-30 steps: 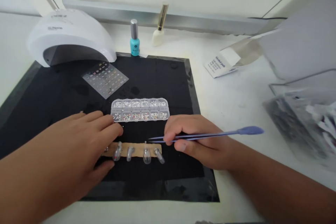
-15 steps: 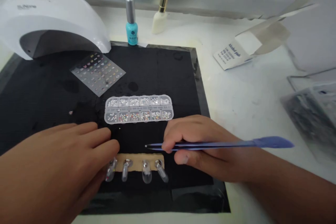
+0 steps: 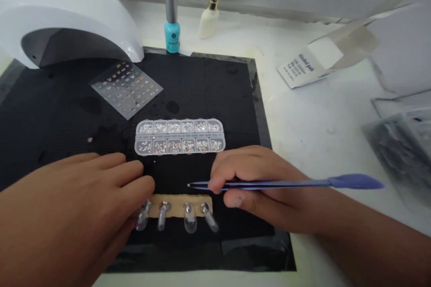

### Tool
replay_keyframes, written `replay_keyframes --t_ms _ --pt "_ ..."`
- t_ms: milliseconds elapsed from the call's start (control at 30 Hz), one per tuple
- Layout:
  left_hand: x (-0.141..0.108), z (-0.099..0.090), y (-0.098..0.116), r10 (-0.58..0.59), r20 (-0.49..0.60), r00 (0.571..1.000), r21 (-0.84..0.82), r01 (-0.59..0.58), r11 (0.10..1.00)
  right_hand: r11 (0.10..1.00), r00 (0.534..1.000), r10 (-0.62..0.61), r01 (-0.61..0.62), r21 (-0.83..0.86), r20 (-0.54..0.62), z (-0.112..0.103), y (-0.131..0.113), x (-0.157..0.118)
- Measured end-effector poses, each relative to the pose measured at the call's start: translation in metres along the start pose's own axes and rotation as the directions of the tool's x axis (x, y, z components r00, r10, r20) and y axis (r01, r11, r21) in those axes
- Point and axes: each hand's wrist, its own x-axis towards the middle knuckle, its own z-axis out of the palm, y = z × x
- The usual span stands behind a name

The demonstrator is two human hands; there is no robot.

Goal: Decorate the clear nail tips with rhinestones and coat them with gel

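Observation:
My right hand (image 3: 249, 179) is closed around blue tweezers (image 3: 279, 184), which lie level and point left. At their tips is a tiny shiny bead (image 3: 189, 185), apparently a rhinestone. Just below the tips lies a tan strip (image 3: 175, 206) bearing several clear false nail tips (image 3: 190, 219) on small metal mounts. My left hand (image 3: 90, 206) has its fingers curled round the strip's left end, beside the leftmost nail tip (image 3: 143, 216); its thumb and the strip's end are mostly hidden. Beyond both hands sits a clear compartment case (image 3: 180, 136) of rhinestones.
A black mat (image 3: 208, 85) covers the work surface. On it lie a sticker sheet (image 3: 127, 90) and a stray gem (image 3: 90, 140). Behind stand a white nail lamp (image 3: 84, 9), a turquoise polish bottle (image 3: 173, 36) and a cream one (image 3: 209, 23). An alcohol pads box (image 3: 301, 71) stands right.
The view has shifted slightly, moving the bottles, case and lamp a little upward in it. Both hands keep nearly the same pose, and the tweezers stay above the strip.

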Motion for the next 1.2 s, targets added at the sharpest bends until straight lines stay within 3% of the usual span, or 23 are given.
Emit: replay_keyframes --t_ms 500,800,967,1200 --pt "0.0 0.003 -0.002 -0.007 -0.016 1.0 0.004 0.007 1.0 0.998 0.999 0.033 -0.032 0.054 -0.018 0.0 0.0 0.001" --pt "0.005 -0.001 0.001 -0.009 0.0 1.0 -0.001 0.009 1.0 0.979 0.995 0.078 -0.066 0.194 -0.055 -0.006 0.0 -0.003" --pt "0.007 -0.007 0.003 -0.011 0.027 1.0 -0.016 0.012 1.0 0.954 0.989 0.085 -0.046 0.296 -0.122 -0.003 -0.003 -0.006" --pt "0.01 -0.01 0.003 -0.004 -0.017 1.0 0.022 0.004 1.0 0.941 0.994 -0.011 0.046 0.335 -0.105 0.004 -0.007 -0.007"
